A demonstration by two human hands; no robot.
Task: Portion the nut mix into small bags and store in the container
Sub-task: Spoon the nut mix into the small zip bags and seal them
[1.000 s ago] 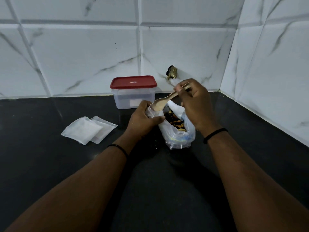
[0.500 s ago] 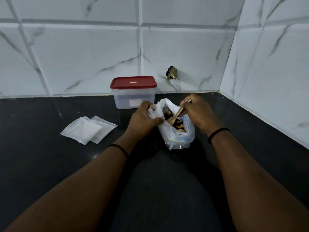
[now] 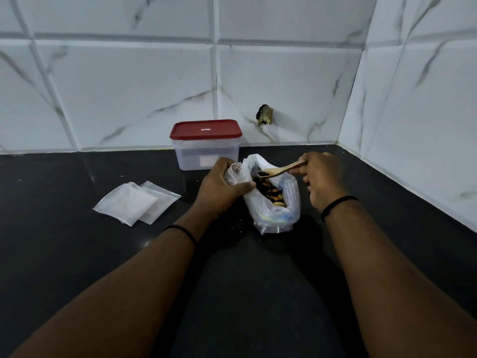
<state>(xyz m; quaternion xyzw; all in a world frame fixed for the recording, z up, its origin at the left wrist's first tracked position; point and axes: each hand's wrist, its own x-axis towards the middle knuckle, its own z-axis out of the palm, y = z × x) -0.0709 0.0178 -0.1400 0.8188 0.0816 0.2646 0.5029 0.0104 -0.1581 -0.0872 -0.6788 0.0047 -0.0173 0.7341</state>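
A: Nearest in, two forearms reaching over the black counter (image 3: 77, 254), a dark band on each wrist.

B: And the hands?

A: Apart, either side of the big plastic bag (image 3: 273, 213), standing mid-counter. Left hand (image 3: 222, 187) clamped round a small bag (image 3: 236, 173), thumb and fingers curled on the thin plastic, mouth turned toward the big bag's opening. Probably held that close to keep the trip short and spills few.

B: Right side?

A: Right hand (image 3: 322, 177) pinching the handle end of a wooden spoon (image 3: 281, 169), bowl out over the big bag's open mouth with a few pieces riding in it. Kept roughly level, likely so nothing rolls off.

B: Nut mix itself?

A: Nut mix (image 3: 271, 193) mostly down inside the big bag, browns and darks showing through the opening. Looks like a scoop just about to cross to the small bag.

B: Further out?

A: Spare small bags (image 3: 134, 202) lying flat and overlapped toward the counter's left, well clear of the hands, untouched, within easy reach. Then the container (image 3: 206, 147) at the back edge against the tiled wall (image 3: 129, 86), red lid (image 3: 206, 129) on, just behind the left hand. Storing not yet begun, by the look of it.
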